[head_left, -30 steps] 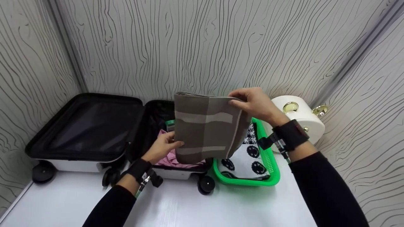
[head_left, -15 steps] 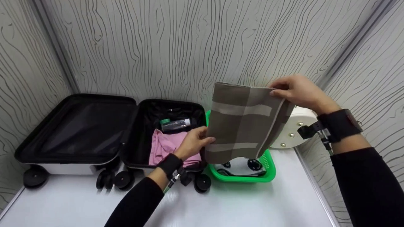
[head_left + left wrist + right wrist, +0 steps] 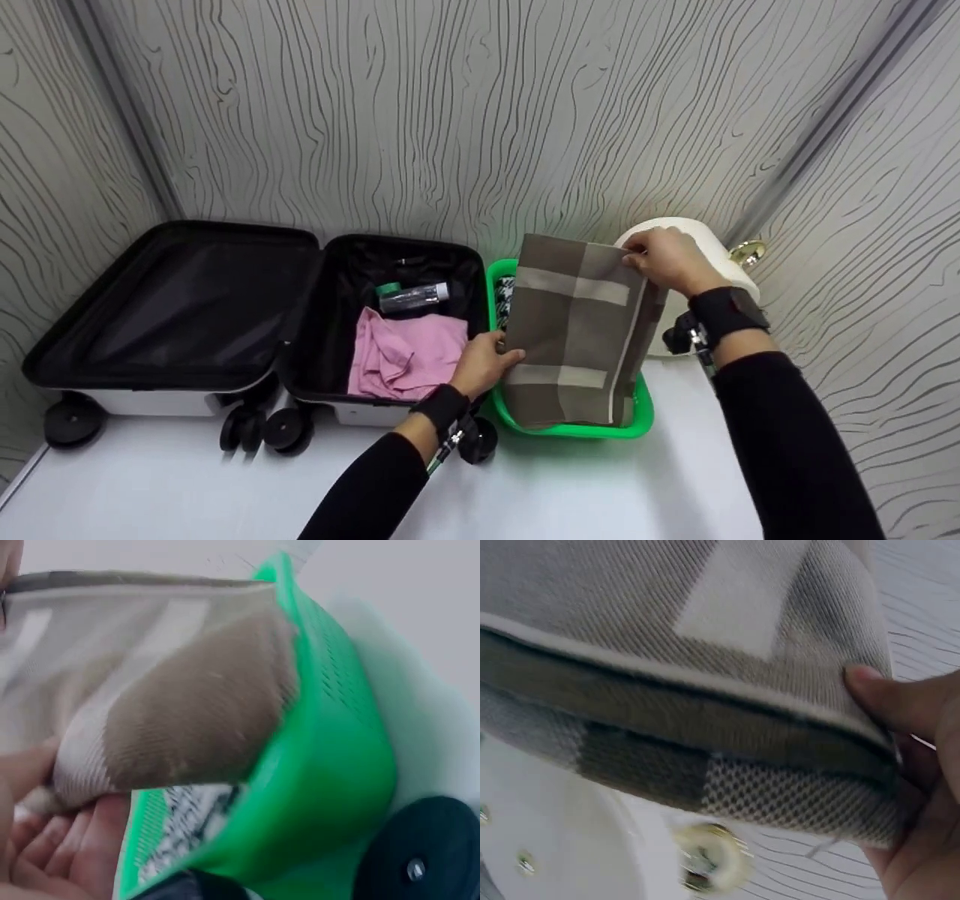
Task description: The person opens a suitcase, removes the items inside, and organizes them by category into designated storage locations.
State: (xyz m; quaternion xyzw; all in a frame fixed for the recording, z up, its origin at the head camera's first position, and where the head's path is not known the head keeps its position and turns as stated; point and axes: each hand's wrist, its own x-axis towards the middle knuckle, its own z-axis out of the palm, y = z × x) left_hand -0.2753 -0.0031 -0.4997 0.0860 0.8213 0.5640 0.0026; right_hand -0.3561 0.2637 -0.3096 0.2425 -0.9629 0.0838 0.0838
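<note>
A folded brown and beige checked cloth [image 3: 574,330] is held tilted over the green plastic basket [image 3: 637,420], its lower edge at the basket's front rim. My right hand [image 3: 671,261] pinches its upper right corner, thumb on the near face; the right wrist view shows several folded layers [image 3: 667,712] between thumb and fingers. At its left edge, my left hand [image 3: 484,364] pinches the cloth between thumb and fingers, also seen in the left wrist view. Beneath it, a black-and-white patterned cloth [image 3: 187,821] shows inside the basket; the rest of the contents is hidden.
Left of the basket lies an open suitcase [image 3: 300,397], one half bare black lining. Its other half holds a pink cloth [image 3: 412,352] and a clear bottle [image 3: 412,296] with a green cap. Behind my right hand stands a white rounded case [image 3: 694,232] with gold fittings.
Both hands carried the checked cloth rightward from over the suitcase, then lowered it onto the green basket. The pink cloth and bottle came into full view.
</note>
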